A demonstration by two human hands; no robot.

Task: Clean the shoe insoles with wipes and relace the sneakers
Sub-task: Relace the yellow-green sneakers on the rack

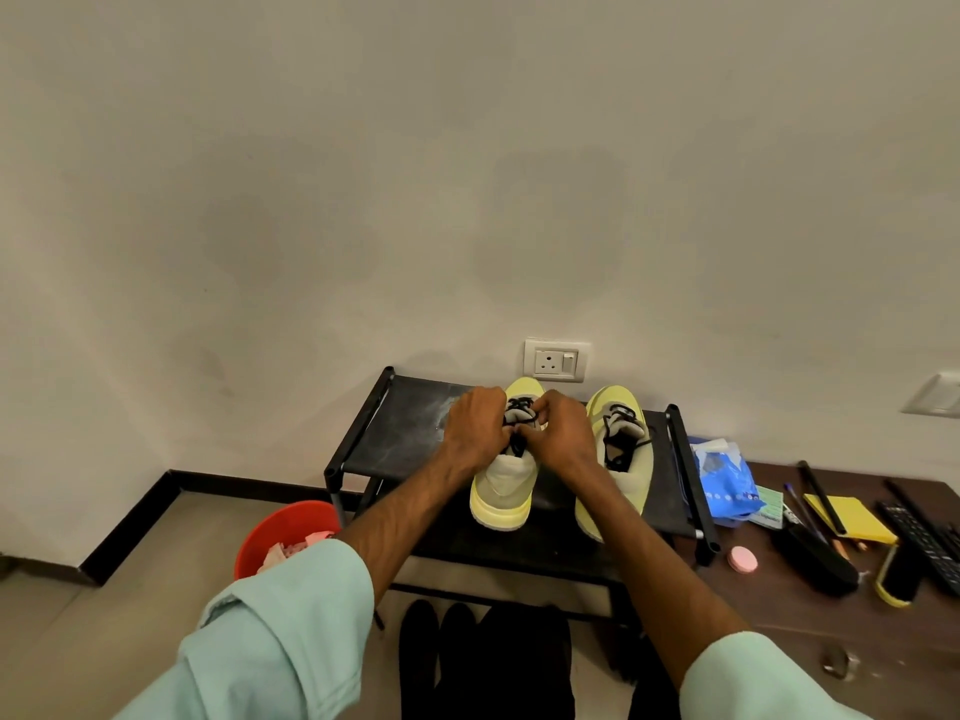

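Seen from above, a person in pale green sleeves works on a pair of yellow sneakers standing side by side on top of a black shoe rack (400, 433), toes pointing at the wall. The rack sits at 6 o'clock of the view, below a white wall socket (556, 360).

The left hand (475, 426) and right hand (563, 433) meet over the tongue of the left sneaker (501, 491). The fingers of both are curled in, pinching its black lace (518, 446) between fingertips and thumbs. The right sneaker (618, 485) stands untouched just at 3 o'clock of the left one, its black lace lying loose across the opening.

On the floor at 8 o'clock of the rack is a red bucket (275, 532) with crumpled pale scraps inside. At 3 o'clock, a brown surface (779, 615) holds a blue wipes pack (724, 480), a yellow notepad (852, 519), pens, a pink disc (743, 558) and a yellow-edged brush (896, 579). Dark shoes (436, 657) stand under the rack.
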